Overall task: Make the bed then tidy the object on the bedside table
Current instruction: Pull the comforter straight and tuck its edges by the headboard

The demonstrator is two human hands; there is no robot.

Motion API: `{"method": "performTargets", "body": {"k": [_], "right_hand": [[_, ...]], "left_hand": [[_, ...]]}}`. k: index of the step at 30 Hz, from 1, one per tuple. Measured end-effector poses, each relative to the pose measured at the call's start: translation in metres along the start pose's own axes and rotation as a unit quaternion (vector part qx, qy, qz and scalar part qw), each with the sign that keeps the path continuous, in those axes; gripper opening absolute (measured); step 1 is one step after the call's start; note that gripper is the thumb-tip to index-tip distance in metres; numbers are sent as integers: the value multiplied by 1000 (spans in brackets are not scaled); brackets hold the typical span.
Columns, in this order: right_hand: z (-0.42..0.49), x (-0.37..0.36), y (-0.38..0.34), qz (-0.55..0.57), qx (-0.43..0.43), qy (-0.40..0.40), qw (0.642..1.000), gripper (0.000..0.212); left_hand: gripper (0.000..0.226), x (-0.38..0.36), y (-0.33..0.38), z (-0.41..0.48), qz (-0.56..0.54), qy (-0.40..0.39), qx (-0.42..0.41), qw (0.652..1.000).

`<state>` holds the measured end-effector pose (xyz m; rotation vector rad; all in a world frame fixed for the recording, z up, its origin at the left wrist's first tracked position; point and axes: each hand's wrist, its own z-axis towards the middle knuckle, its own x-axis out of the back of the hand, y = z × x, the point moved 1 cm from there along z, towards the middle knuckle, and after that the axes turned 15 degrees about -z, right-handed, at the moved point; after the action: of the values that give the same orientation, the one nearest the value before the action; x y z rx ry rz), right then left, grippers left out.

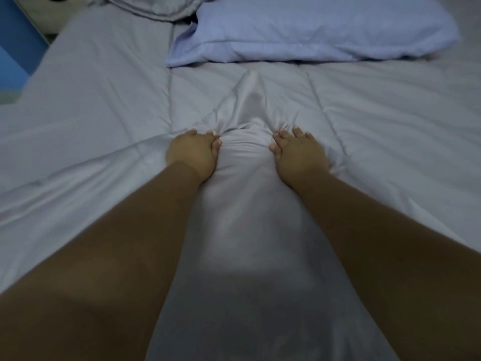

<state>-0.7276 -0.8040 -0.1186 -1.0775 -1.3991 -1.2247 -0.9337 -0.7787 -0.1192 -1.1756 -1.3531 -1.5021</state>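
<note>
A pale grey quilted blanket (pixel 377 121) covers the bed across the whole view. Between my hands it is bunched into a raised ridge (pixel 247 118) that runs toward the pillow. My left hand (pixel 192 152) is closed on a fold of the blanket on the ridge's left side. On the ridge's right side my right hand (pixel 296 152) grips the fabric with its fingers partly spread. A light blue pillow (pixel 312 27) lies flat at the head of the bed, beyond the ridge. The bedside table is out of view.
A second grey pillow or folded cover (pixel 156 6) lies at the top, left of the blue pillow. A blue wall or panel (pixel 15 48) stands past the bed's left edge.
</note>
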Motion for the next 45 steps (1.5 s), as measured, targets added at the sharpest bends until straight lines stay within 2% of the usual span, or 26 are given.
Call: {"method": "performTargets", "body": {"k": [4,9,16,23,27,32,36,45], "right_hand": [[-23,11,-2,22,6,28,999,42],[-58,34,-6,40,-60,68,995,40],[-107,81,-6,47,-53,123,990,38],[-170,115,-24,8,-28,122,992,42],[-219,126,-41,-8,-13,141,990,43],[-285,141,-63,16,3,156,988,33],[-324,158,-77,2,8,115,993,40],[-427,184,-138,14,-10,23,1000,42]], "left_hand": [[42,14,8,-22,-4,34,-7,999],[43,39,17,-50,-22,57,-33,998],[42,82,36,-94,-43,80,-68,993],[44,117,38,-161,-18,97,-62,993],[45,132,33,-216,-6,81,-49,995],[46,158,34,-282,29,52,-54,997],[46,178,30,-318,49,12,-64,997],[48,207,-1,-416,71,-121,-95,985]]}}
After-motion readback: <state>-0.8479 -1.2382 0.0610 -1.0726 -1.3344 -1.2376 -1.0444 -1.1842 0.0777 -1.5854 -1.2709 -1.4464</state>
